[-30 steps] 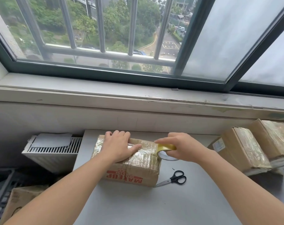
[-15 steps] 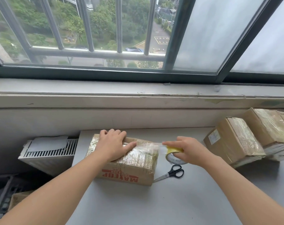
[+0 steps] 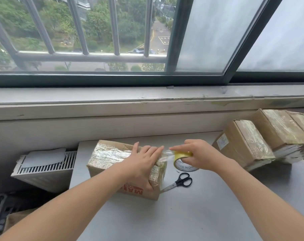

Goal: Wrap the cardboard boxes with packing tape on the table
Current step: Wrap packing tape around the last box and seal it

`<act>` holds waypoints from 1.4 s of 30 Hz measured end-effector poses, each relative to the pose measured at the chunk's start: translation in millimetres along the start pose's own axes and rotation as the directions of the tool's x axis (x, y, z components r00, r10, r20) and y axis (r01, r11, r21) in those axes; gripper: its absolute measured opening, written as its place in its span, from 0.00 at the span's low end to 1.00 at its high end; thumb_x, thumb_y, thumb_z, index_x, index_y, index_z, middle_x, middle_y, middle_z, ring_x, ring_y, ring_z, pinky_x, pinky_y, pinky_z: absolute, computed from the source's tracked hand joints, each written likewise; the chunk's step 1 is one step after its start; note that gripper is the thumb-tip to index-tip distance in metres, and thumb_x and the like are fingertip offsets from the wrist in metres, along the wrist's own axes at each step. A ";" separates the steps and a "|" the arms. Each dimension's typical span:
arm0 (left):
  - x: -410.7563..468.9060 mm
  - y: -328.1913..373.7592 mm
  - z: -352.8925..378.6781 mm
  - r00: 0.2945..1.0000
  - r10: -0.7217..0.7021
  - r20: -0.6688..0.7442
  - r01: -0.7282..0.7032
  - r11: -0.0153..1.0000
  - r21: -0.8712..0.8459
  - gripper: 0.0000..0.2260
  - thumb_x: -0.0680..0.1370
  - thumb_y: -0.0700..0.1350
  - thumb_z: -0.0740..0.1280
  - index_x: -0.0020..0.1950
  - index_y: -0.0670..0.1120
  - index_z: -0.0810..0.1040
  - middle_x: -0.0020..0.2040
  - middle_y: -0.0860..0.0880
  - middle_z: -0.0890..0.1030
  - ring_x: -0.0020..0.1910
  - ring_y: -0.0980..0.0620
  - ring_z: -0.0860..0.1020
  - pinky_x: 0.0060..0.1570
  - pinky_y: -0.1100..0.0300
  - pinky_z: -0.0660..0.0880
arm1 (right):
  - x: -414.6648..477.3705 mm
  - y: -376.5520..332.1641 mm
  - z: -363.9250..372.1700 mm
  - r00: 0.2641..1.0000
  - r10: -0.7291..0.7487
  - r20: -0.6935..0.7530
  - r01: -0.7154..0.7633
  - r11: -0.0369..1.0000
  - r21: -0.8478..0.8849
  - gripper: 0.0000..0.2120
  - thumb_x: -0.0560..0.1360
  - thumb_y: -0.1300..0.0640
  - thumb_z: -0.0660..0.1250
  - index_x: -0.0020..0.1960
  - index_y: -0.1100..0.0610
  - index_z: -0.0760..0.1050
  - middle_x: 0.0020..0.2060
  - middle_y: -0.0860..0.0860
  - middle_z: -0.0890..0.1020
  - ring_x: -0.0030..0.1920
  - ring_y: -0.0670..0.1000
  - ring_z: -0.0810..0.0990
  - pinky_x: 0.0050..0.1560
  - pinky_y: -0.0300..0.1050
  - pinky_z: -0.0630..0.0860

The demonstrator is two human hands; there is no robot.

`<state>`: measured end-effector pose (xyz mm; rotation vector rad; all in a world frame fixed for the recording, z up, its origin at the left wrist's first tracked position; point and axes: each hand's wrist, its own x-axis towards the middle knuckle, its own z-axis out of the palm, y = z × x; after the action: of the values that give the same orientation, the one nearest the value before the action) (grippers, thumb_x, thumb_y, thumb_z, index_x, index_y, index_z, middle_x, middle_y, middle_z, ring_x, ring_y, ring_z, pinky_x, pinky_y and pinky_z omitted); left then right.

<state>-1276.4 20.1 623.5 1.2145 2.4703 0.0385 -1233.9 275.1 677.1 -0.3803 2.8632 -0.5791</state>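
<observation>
left hand [image 3: 144, 160] slid toward tape roll [image 3: 184, 164]

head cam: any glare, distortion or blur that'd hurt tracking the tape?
Head view: wide-angle splays the window bars; soft daylight, only faint shadows on the table; crinkled tape on the box glints; the clear strip running to the tape roll is nearly invisible; no obvious motion blur.

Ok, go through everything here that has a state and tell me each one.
Front box: closed, partly taped, lying on the table.
Tape roll: strip drawn out to the front box, uncut.
Scissors: closed, flat on the table.
Left hand: flat, pressing the box top.
Right hand: gripping the tape roll.
Boxes at right: closed, taped over.
</observation>
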 end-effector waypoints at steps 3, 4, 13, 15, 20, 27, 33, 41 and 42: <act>-4.5 -6.5 -15.1 0.999 0.020 -0.028 -0.024 0.990 -0.140 0.69 0.59 0.69 0.79 0.81 0.56 0.31 0.80 0.52 0.57 0.80 0.49 0.53 0.77 0.32 0.37 | 0.8 -10.7 -13.5 1.000 0.003 -0.026 0.000 0.996 0.092 0.23 0.75 0.57 0.73 0.65 0.37 0.80 0.37 0.45 0.75 0.38 0.43 0.73 0.43 0.36 0.66; -9.2 -8.2 -24.1 0.998 0.026 -0.055 -0.037 0.975 -0.219 0.69 0.58 0.68 0.80 0.81 0.58 0.33 0.79 0.52 0.59 0.80 0.50 0.54 0.78 0.34 0.37 | 1.9 -15.8 -21.2 0.999 0.013 -0.044 -0.006 0.989 0.145 0.23 0.74 0.58 0.74 0.64 0.36 0.80 0.38 0.44 0.77 0.38 0.43 0.75 0.42 0.35 0.68; -42.4 -68.7 -91.0 1.000 -0.011 0.016 0.019 0.737 -0.676 0.62 0.60 0.50 0.86 0.79 0.67 0.44 0.79 0.63 0.60 0.79 0.61 0.57 0.79 0.54 0.58 | 33.8 -97.8 -81.4 0.974 0.071 -0.214 0.044 0.872 0.487 0.17 0.71 0.57 0.76 0.57 0.41 0.84 0.47 0.36 0.85 0.50 0.38 0.82 0.52 0.33 0.76; -44.9 -78.7 -88.1 0.998 0.013 0.061 0.033 0.712 -0.702 0.60 0.64 0.48 0.84 0.81 0.65 0.44 0.81 0.64 0.55 0.80 0.63 0.54 0.80 0.54 0.56 | 47.7 -111.9 -69.9 0.968 0.114 -0.224 0.014 0.864 0.503 0.15 0.71 0.56 0.77 0.54 0.41 0.85 0.46 0.37 0.85 0.48 0.35 0.81 0.45 0.26 0.72; -63.0 -76.1 -72.0 1.000 -0.019 0.024 0.030 0.431 -0.902 0.43 0.73 0.48 0.74 0.81 0.59 0.52 0.78 0.63 0.64 0.73 0.69 0.66 0.72 0.60 0.69 | 76.0 -138.8 -58.5 0.948 0.157 -0.275 -0.023 0.900 0.435 0.10 0.72 0.51 0.76 0.53 0.44 0.84 0.44 0.33 0.80 0.48 0.36 0.79 0.46 0.33 0.74; -41.7 -55.8 -53.2 0.891 -0.434 -0.137 0.081 0.448 -0.890 0.31 0.69 0.66 0.77 0.69 0.60 0.74 0.60 0.62 0.81 0.58 0.61 0.80 0.61 0.52 0.79 | 117.4 -172.7 -71.5 0.980 0.143 -0.141 -0.097 0.952 0.292 0.10 0.71 0.53 0.74 0.52 0.45 0.84 0.47 0.42 0.84 0.38 0.45 0.84 0.34 0.35 0.77; -35.2 -76.3 -86.3 0.958 -0.282 0.052 0.212 0.574 -0.791 0.26 0.68 0.60 0.79 0.63 0.59 0.77 0.55 0.58 0.84 0.53 0.58 0.83 0.62 0.53 0.78 | 166.0 -182.0 -108.1 0.981 0.196 0.007 -0.195 0.972 0.132 0.08 0.70 0.51 0.75 0.47 0.52 0.86 0.38 0.49 0.86 0.37 0.49 0.83 0.38 0.42 0.83; -0.3 -67.7 -69.6 0.852 -0.523 0.017 0.259 0.394 -0.882 0.37 0.64 0.75 0.74 0.64 0.53 0.76 0.59 0.54 0.82 0.55 0.54 0.81 0.58 0.53 0.78 | 211.2 -175.3 -89.0 0.956 0.294 0.013 -0.294 0.956 0.019 0.16 0.70 0.48 0.73 0.45 0.61 0.82 0.36 0.52 0.80 0.35 0.52 0.74 0.35 0.43 0.69; 3.0 -68.8 -67.1 0.842 -0.539 0.017 0.256 0.371 -0.892 0.39 0.62 0.75 0.74 0.64 0.52 0.77 0.59 0.53 0.83 0.55 0.53 0.82 0.57 0.53 0.78 | 214.0 -174.2 -91.0 0.955 0.296 0.023 -0.297 0.955 0.007 0.14 0.70 0.48 0.73 0.43 0.60 0.81 0.35 0.51 0.80 0.34 0.52 0.74 0.35 0.42 0.68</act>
<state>-1353.8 -10.9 671.4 0.1071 2.2908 1.2740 -1421.9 90.8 800.0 0.0478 2.8171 -0.5281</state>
